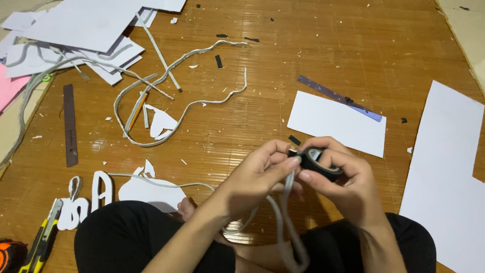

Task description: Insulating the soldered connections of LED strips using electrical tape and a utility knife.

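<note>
The right hand [348, 177] grips a black tape roll [318, 161], fingers curled around it. The left hand [257, 174], touching the roll's left edge, pinches a white foam strip [287, 212] that hangs downward from the roll toward the lap. Beyond the roll lies a woven floor mat [313, 55] scattered with white sheets [336, 121].

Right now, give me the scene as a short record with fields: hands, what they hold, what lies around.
left hand: fingers pinch the free end of the black tape
right hand: grips the roll of black tape
strip: a white strip hangs down between the hands in a loop
floor: woven mat, scattered with scraps
left side: dark ruler, pencil, yellow knife, cut white letters
right side: white sheet, larger white sheet
top left: stack of white sheets
</note>
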